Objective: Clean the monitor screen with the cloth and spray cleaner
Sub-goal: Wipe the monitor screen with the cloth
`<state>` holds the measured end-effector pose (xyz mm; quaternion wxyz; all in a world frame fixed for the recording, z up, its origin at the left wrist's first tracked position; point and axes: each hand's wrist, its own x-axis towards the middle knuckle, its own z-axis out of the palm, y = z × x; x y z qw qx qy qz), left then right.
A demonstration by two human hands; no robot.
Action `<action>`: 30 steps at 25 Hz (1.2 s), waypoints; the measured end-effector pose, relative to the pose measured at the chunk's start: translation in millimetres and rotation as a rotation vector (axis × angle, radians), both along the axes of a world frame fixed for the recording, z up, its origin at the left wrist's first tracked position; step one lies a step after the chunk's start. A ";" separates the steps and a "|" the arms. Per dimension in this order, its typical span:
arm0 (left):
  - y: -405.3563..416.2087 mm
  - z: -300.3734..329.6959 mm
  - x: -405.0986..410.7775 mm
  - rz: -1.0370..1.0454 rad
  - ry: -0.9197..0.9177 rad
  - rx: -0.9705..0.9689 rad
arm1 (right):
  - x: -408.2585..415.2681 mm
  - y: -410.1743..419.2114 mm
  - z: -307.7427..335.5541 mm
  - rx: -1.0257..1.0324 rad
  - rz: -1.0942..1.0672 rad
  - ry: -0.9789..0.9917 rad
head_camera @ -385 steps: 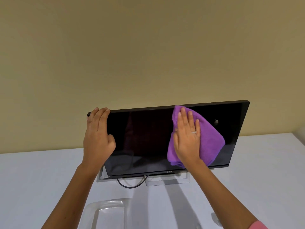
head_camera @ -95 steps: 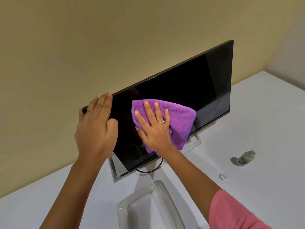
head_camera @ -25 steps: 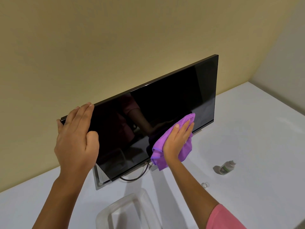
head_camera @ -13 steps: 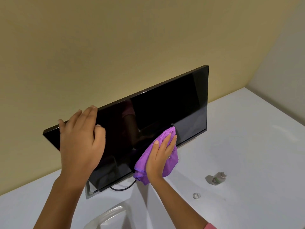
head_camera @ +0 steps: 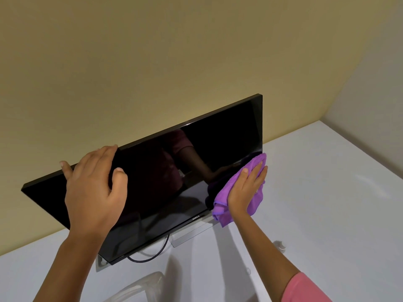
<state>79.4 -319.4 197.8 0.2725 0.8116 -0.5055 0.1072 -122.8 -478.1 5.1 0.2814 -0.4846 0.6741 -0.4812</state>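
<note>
Your left hand (head_camera: 93,188): grip closed over the monitor (head_camera: 174,171) top edge, thumb on the screen | your right hand (head_camera: 246,190): flat, fingers extended, pressing the cloth (head_camera: 237,205) on the screen's lower right corner | monitor: stands tilted on the white surface (head_camera: 327,203), cable (head_camera: 150,257) looping below

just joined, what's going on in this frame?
A person is wiping a switched-off Dell monitor on a white table. The left hand grips the monitor's top edge to steady it. The right hand presses a purple cloth flat against the screen's lower right corner. No spray bottle is in view.
</note>
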 end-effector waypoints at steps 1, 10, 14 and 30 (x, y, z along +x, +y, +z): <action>-1.4 -0.4 -0.3 0.004 0.004 -0.009 | -3.8 -4.8 -0.5 0.002 -0.010 -0.003; -2.3 -5.9 6.7 -0.010 -0.013 -0.009 | -7.3 -9.4 8.4 -0.079 0.010 0.035; -2.3 -8.7 7.1 -0.004 -0.036 -0.004 | 0.0 -26.1 43.9 -0.263 0.090 0.010; -1.7 -12.6 9.7 -0.019 -0.082 -0.003 | 2.5 -26.6 20.6 -0.136 0.091 0.027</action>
